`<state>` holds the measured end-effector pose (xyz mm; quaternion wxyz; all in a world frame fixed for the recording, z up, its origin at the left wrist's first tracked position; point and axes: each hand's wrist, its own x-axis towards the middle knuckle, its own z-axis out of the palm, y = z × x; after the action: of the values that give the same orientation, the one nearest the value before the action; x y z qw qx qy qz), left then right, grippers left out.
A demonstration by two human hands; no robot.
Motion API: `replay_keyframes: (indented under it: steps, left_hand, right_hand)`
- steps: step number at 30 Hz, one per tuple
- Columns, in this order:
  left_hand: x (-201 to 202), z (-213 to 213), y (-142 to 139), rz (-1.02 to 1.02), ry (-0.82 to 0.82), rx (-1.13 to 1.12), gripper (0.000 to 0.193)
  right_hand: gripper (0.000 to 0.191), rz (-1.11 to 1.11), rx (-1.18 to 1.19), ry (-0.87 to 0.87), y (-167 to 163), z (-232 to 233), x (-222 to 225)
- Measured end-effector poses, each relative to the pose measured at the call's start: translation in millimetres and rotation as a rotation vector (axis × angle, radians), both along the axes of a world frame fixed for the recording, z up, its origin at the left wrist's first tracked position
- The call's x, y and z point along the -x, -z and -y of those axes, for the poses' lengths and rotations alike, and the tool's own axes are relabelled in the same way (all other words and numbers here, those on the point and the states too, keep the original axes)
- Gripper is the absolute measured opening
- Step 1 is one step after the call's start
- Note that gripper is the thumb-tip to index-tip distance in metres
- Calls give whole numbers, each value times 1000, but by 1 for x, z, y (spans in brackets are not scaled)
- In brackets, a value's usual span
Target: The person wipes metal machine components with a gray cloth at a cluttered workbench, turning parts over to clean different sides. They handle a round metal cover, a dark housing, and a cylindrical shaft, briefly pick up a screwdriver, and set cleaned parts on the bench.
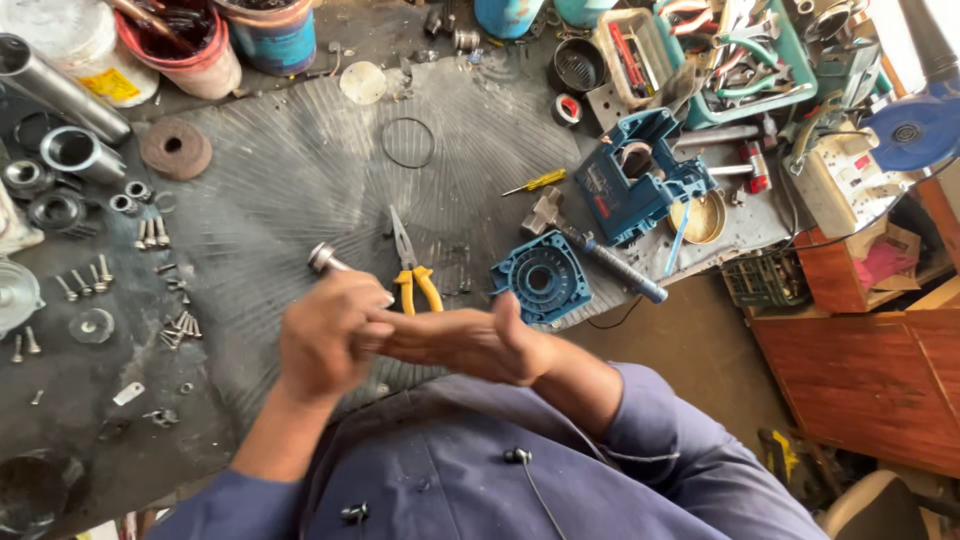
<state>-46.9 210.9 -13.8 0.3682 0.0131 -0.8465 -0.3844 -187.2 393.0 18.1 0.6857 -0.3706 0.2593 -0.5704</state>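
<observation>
My left hand [325, 335] is closed around a small metal shaft part [322, 258] whose round silvery end sticks out above my fist. My right hand [470, 342] lies flat against the left, fingers stretched toward it; whether it grips anything is hidden. Both hands hover over a dark ribbed rubber mat [290, 170]. Just beyond my fingers lie yellow-handled needle-nose pliers [410, 265]. To the right sits a blue round housing cover [543, 278] and, further back, a blue power-tool body [635, 185].
Bolts and screws [150, 270] lie scattered at the left beside metal rings and tubes [70, 150]. A yellow screwdriver [535, 182], a thin ring [408, 142], a rusty disc [176, 148], buckets [190, 45] and a teal tool tray [745, 55] line the back.
</observation>
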Motion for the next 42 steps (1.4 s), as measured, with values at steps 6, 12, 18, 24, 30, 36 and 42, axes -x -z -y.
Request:
replay_keyframes:
  steps: [6,12,18,24,30,36,42]
  left_hand:
    - [14,-52,30,112,291,-1637,51]
    - [-21,-46,13,445,405,-1263,47]
    - [-19,-37,10,313,33,-1519,42]
    - [-32,-26,-2,411,63,-988,36]
    - [-45,-15,-10,481,-293,141,46]
    - [-60,-5,-20,669,-124,-444,51]
    - [-63,0,-4,664,-52,-481,22]
  right_hand:
    - [124,-1538,461,642,-9,4,17]
    - [138,-1794,440,590,-9,23,58]
    - [131,-1480,423,632,0,27,52]
    - [102,-2033,82,559,21,72,93]
    - [63,-2084,-290,476,7,107,166]
    - [54,-2164,-421,340,-10,169,216]
    - [28,-2195,-186,494,-13,220,247]
